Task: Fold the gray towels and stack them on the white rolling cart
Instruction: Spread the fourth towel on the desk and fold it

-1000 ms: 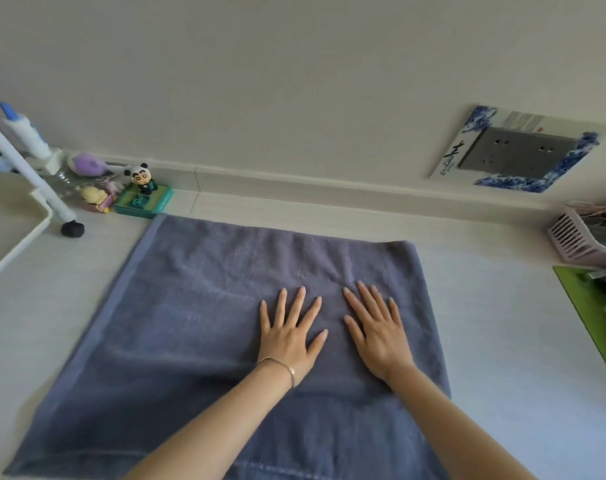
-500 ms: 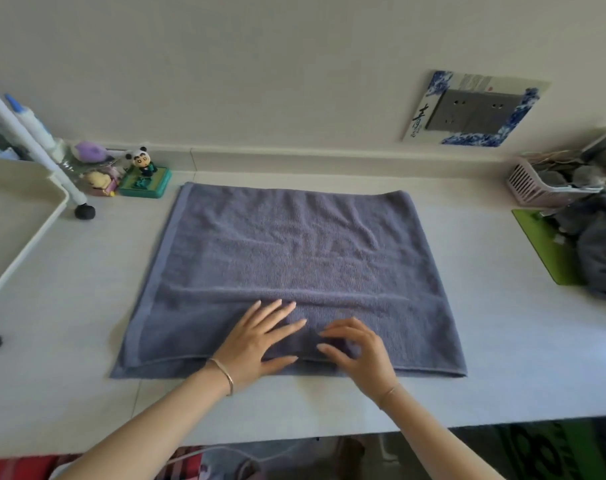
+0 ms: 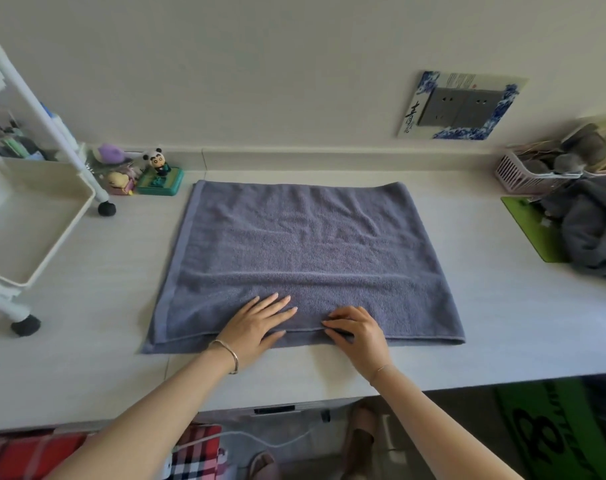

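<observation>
The gray towel (image 3: 305,247) lies spread flat in the middle of the table (image 3: 97,271), folded over on itself. A second layer's edge peeks out along the near and left sides, and a soft crease runs across it left to right just beyond the hands. Both hands are at its near edge. The left hand (image 3: 256,327) lies flat on the cloth with fingers straight and slightly spread, palm pressing down; a thin bracelet (image 3: 230,353) circles that wrist. The right hand (image 3: 360,332), just beside it, has its fingers bent, and fingertips and thumb pinch the near hem of the top layer. To the left, well apart from the towel, the white rolling cart (image 3: 35,216) stands on the table on black feet, with a shallow tray facing the towel. Behind the cart's leg, near the towel's far left corner, sits a cluster of small toys, among them a panda figurine (image 3: 156,162) on a green base. On the right side of the table a heap of gray cloth (image 3: 592,233) lies partly on a green mat (image 3: 533,226), with a pink slotted basket (image 3: 526,174) behind it against the wall. A gray socket plate (image 3: 460,107) with a blue-and-white patterned surround is on the wall above.
</observation>
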